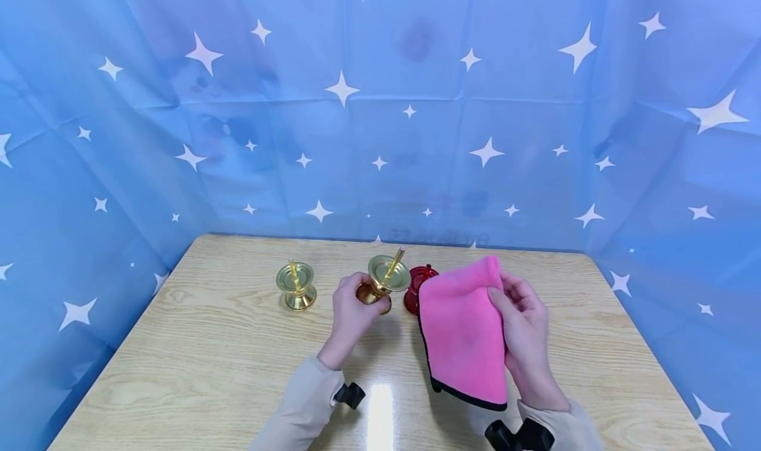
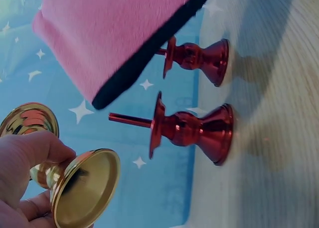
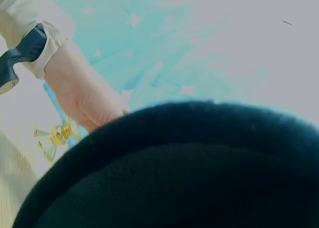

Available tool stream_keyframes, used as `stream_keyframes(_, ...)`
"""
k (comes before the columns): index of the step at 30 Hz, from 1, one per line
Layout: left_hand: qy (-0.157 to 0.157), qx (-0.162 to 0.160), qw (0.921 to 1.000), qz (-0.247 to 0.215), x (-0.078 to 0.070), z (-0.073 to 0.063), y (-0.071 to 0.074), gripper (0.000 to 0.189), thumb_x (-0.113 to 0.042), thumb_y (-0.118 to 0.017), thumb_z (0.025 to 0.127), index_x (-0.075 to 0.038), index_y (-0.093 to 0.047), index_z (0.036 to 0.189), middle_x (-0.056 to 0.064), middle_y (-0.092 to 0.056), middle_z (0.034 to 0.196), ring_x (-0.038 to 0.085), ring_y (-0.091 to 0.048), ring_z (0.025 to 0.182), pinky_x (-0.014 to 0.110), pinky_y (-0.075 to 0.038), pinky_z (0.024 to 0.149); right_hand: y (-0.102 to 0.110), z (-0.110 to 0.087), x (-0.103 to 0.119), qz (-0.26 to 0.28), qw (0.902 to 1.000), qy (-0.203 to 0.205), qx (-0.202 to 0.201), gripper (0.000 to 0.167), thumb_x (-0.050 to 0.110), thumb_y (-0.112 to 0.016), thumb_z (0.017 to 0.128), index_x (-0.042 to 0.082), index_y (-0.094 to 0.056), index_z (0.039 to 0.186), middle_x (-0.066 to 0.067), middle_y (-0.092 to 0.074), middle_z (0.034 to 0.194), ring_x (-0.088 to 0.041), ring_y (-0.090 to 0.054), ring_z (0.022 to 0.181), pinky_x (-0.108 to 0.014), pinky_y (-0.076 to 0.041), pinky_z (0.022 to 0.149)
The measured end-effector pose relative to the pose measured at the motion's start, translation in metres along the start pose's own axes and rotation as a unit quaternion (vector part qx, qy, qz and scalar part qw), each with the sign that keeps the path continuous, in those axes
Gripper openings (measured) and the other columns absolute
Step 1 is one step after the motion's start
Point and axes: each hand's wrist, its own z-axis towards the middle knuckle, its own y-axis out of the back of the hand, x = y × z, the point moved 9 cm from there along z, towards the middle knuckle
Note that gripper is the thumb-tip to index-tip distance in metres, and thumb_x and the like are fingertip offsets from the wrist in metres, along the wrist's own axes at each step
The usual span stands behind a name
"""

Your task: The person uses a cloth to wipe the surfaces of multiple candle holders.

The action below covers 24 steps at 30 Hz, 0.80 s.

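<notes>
My left hand point(image 1: 351, 312) grips a gold candlestick point(image 1: 388, 274) round its waist. The candlestick leans slightly, its thin stem pointing up and right, and the hollow underside of its base point(image 2: 87, 190) shows in the left wrist view. My right hand point(image 1: 526, 325) pinches the upper edge of a pink cloth point(image 1: 466, 339) with black trim between thumb and fingers. The cloth hangs down just right of the gold candlestick. Behind it stands a red candlestick point(image 1: 418, 289), partly covered in the head view.
Another gold candlestick point(image 1: 296, 286) stands upright on the wooden table point(image 1: 196, 345), left of my left hand. The left wrist view shows a second red candlestick point(image 2: 197, 61) beside the first. A blue curtain with white stars point(image 1: 380, 140) hangs behind the table.
</notes>
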Motion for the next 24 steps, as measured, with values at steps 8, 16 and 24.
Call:
stream_keyframes(8,-0.021,0.039,0.999,-0.005,-0.02,-0.004,-0.005,0.027,-0.006,-0.077,0.062,-0.007,-0.065,0.085,0.004,-0.059,0.083,0.019,-0.053,0.08,0.031,-0.047,0.067,-0.016,0.005,-0.009,0.052,0.9971,-0.051,0.023,0.019,-0.001,-0.053,0.092,0.013,-0.06,0.103,0.003,-0.06,0.089,-0.008,-0.058,0.079,-0.018,-0.049,0.067)
stream_keyframes(16,-0.067,0.06,0.9957,0.023,-0.042,-0.01,-0.01,0.028,-0.008,-0.079,0.06,-0.006,-0.064,0.085,0.003,-0.062,0.081,0.018,-0.056,0.077,0.029,-0.047,0.066,-0.032,0.002,-0.016,0.056,0.9901,-0.103,0.077,0.013,0.003,-0.043,0.097,0.008,-0.045,0.108,0.004,-0.054,0.09,-0.006,-0.058,0.075,-0.017,-0.049,0.063)
stream_keyframes(24,-0.134,0.039,0.99,0.02,-0.061,-0.013,-0.01,0.027,-0.006,-0.079,0.06,-0.005,-0.064,0.083,0.002,-0.064,0.079,0.017,-0.056,0.074,0.029,-0.047,0.066,-0.048,-0.002,-0.016,0.105,0.9789,-0.121,0.126,0.011,0.007,-0.043,0.098,0.007,-0.039,0.109,0.003,-0.051,0.082,-0.003,-0.055,0.06,-0.014,-0.047,0.052)
